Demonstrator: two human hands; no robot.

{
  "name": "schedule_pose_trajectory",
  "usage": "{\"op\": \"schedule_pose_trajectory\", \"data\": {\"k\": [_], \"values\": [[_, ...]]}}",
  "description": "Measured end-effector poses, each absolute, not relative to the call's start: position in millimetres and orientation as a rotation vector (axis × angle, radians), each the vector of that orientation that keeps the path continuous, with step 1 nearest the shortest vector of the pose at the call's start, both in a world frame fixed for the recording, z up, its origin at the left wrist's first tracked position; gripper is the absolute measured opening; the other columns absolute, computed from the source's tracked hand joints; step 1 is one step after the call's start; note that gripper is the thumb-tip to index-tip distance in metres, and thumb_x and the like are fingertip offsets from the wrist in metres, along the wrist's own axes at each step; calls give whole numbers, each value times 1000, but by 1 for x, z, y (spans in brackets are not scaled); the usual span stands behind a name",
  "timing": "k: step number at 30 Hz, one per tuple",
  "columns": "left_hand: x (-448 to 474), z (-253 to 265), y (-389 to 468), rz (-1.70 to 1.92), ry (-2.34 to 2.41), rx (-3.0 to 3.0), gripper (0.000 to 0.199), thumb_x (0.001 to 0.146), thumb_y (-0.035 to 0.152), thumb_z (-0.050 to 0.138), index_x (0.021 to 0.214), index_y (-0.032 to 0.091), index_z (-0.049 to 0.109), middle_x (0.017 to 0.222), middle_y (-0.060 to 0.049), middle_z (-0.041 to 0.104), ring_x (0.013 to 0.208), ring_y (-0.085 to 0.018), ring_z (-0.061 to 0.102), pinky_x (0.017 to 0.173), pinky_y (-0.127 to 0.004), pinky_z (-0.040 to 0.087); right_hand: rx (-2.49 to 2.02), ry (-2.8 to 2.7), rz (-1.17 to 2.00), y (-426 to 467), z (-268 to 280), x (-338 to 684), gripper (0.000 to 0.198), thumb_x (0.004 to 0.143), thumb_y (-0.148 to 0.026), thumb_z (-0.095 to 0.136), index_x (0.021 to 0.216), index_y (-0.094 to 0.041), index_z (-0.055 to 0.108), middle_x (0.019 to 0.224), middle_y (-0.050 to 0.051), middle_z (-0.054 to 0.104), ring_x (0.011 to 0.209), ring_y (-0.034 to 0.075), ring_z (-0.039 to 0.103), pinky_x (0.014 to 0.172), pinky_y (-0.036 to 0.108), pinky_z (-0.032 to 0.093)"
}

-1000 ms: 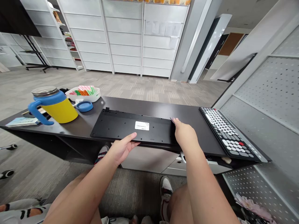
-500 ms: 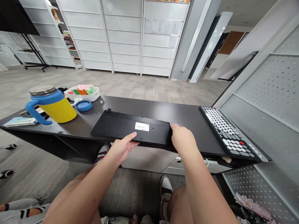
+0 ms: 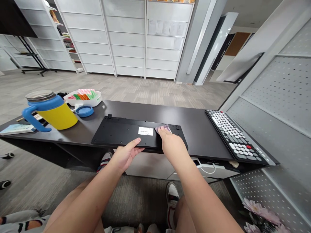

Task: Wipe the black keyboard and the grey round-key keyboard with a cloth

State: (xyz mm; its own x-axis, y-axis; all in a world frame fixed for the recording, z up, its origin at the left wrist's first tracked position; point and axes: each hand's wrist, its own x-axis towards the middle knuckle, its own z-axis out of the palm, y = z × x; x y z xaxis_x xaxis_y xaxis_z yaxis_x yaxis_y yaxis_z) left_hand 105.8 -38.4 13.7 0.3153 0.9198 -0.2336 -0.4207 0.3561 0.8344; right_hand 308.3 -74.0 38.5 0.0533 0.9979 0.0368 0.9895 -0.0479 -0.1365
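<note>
A black keyboard lies face down on the dark desk, its underside up with a white label near the middle. My left hand grips its near edge, thumb on top and fingers underneath. Under the fingers of my right hand a small patterned cloth is pressed against the underside, just right of the label. Most of the cloth is hidden by that hand.
A second keyboard with round white keys lies at the right. On the left are a yellow and blue mug, a blue lid, a white basket of colourful items and a booklet. A perforated panel borders the desk's right side.
My right hand has slid the cloth leftward from the keyboard's right end to beside the label. My left hand keeps its hold on the near edge.
</note>
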Motion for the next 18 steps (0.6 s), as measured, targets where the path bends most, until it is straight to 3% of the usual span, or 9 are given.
{"op": "schedule_pose_trajectory", "data": {"k": [4, 7, 15, 18], "values": [[105, 13, -38, 988, 834, 725, 41, 83, 24, 88, 122, 14, 78, 137, -16, 74, 120, -31, 74, 108, -48, 59, -2243, -1901, 58, -64, 30, 335, 66, 98, -1, 36, 160, -19, 49, 165, 8, 49, 151, 20, 50, 116, 33, 49], [105, 10, -38, 974, 834, 713, 40, 84, 25, 87, 121, 12, 78, 136, -17, 74, 121, -31, 73, 111, -49, 58, -2347, -1723, 28, -61, 23, 355, 60, 103, -7, 34, 158, -23, 54, 158, 9, 59, 141, 23, 60, 109, 34, 53], [107, 2, -43, 991, 727, 791, 58, 89, 27, 85, 144, 20, 67, 144, -15, 70, 131, -33, 68, 112, -54, 56, -2526, -1400, -65, -70, 37, 364, 53, 109, -20, 29, 154, -18, 57, 127, 17, 77, 109, 28, 77, 89, 36, 57], [111, -1, -48, 986, 727, 807, 59, 89, 29, 85, 145, 21, 67, 145, -16, 69, 132, -33, 67, 112, -55, 55, -2475, -1475, -49, -72, 39, 348, 52, 107, -15, 31, 151, -17, 59, 130, 18, 75, 116, 27, 75, 91, 34, 58]]}}
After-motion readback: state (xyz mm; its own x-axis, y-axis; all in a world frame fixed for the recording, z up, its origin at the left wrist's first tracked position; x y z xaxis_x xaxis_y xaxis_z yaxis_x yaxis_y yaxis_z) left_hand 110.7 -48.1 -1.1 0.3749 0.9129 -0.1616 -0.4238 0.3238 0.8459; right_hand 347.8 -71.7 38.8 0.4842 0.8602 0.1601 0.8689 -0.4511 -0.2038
